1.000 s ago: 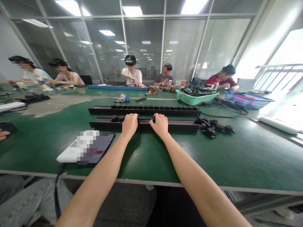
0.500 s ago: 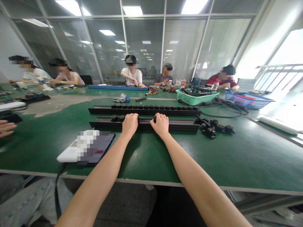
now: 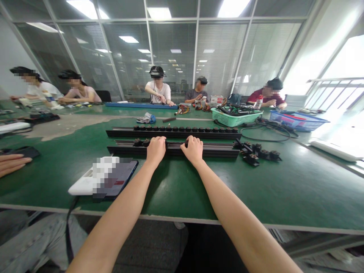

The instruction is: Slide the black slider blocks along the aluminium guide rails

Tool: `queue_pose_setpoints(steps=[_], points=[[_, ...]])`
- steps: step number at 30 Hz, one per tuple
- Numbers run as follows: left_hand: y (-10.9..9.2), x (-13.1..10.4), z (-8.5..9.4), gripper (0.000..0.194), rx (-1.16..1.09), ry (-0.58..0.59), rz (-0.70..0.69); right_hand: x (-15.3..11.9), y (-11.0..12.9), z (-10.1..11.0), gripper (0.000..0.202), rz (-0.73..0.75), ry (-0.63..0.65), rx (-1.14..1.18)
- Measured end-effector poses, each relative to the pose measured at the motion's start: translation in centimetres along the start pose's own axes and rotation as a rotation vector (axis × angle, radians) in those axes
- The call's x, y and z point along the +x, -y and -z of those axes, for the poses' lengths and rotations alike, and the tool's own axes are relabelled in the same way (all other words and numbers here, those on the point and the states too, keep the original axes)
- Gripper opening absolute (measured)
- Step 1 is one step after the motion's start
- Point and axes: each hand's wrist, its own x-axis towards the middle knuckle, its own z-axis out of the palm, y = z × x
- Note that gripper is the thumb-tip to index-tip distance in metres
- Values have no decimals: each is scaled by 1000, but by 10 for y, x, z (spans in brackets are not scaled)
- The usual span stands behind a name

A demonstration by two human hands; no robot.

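A long black rail (image 3: 210,152) lies across the table in front of me, with a few round-topped black modules (image 3: 138,142) seated at its left part. My left hand (image 3: 156,148) is closed over the rail just right of these, its fingers around a black module that they mostly hide. A short gap apart, my right hand (image 3: 193,149) grips another black module (image 3: 186,144) on the same rail, thumb on its near side. Behind lies a second black rail (image 3: 176,134), lined with several such modules. Loose black modules (image 3: 257,151) are heaped off the rail's right end.
A phone (image 3: 125,178) and a white device (image 3: 82,184) lie near my left forearm. A co-worker's hand (image 3: 13,163) rests at the left edge. Farther back are a grey-blue cloth (image 3: 146,118), a green basket (image 3: 237,118) of cables and a blue basket (image 3: 301,123). Several people sit beyond.
Both my hands and the rails look the same. At the left edge, the co-worker's hand and a dark object have shifted to the right, farther into view.
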Motion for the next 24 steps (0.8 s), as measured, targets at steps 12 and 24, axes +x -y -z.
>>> queue_pose_setpoints(steps=[12, 24], points=[[3, 1, -3, 40, -3, -17, -9, 0, 2, 4, 19, -2, 25, -25], [2, 1, -3, 40, -8, -3, -12, -1, 2, 5, 24, -54, 57, -57]])
